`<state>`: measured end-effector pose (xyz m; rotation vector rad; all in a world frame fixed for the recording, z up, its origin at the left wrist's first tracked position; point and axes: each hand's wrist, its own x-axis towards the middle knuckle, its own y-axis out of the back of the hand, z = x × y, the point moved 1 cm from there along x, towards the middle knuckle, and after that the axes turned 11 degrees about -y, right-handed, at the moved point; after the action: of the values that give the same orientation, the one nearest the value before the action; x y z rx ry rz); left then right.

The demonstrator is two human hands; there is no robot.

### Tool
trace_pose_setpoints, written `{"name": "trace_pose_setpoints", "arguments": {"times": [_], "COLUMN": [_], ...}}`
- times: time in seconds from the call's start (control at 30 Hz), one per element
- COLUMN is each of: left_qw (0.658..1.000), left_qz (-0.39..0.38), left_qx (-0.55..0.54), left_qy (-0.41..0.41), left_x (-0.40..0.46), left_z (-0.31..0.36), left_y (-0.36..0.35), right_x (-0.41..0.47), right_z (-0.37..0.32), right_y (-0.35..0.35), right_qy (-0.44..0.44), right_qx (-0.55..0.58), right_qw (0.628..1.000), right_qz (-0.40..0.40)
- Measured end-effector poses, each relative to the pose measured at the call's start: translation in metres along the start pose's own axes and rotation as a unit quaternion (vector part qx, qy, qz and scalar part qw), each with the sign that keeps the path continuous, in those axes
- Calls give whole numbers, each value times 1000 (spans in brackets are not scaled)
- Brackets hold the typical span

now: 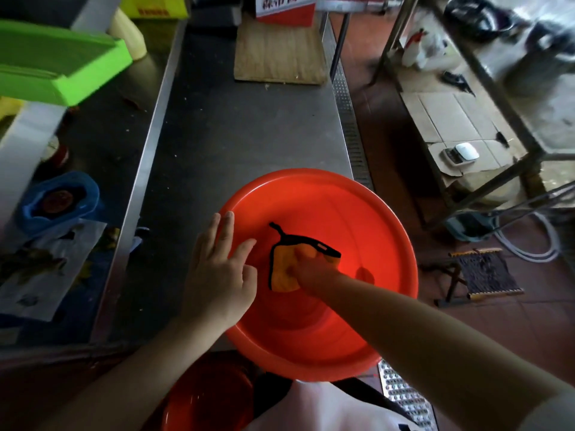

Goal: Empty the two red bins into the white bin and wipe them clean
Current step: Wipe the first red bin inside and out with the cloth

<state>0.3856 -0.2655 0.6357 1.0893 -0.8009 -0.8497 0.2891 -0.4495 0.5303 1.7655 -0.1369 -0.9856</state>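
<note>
Head view: cloth (284, 272) under right hand (311, 269); left hand (217, 275) on red bin (373, 213) rim

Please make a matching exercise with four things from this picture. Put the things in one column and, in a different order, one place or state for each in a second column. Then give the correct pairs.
Things
1. orange cloth
2. left hand
3. green tray
4. wooden board

Places or states
A. far end of the steel table
B. inside the red basin, under the right hand
C. upper left, on the side counter
D. on the basin's left rim

Pairs: 1-B, 2-D, 3-C, 4-A
</note>
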Motion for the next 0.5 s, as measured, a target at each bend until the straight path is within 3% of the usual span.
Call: {"name": "trace_pose_setpoints", "arguments": {"times": [0.1,0.2,0.33,0.5], "left_qw": [999,996,989,983], "left_qz": [26,60,101,142], "left_qx": [3,32,64,96], "left_qy": [-32,-63,-88,-72], "left_x": [-3,-11,-32,-52], "left_z": [5,27,81,160], "left_y": [8,15,16,12], "right_x": [-16,-33,-69,-114], "right_z": [-4,-3,9,40], "right_y": [29,61,89,124], "right_qy": [-41,-28,103,202], "right_qx": [27,-22,-127,-269], "right_qw": [998,999,983,915], "right_qz": [-48,-38,84,224]}}
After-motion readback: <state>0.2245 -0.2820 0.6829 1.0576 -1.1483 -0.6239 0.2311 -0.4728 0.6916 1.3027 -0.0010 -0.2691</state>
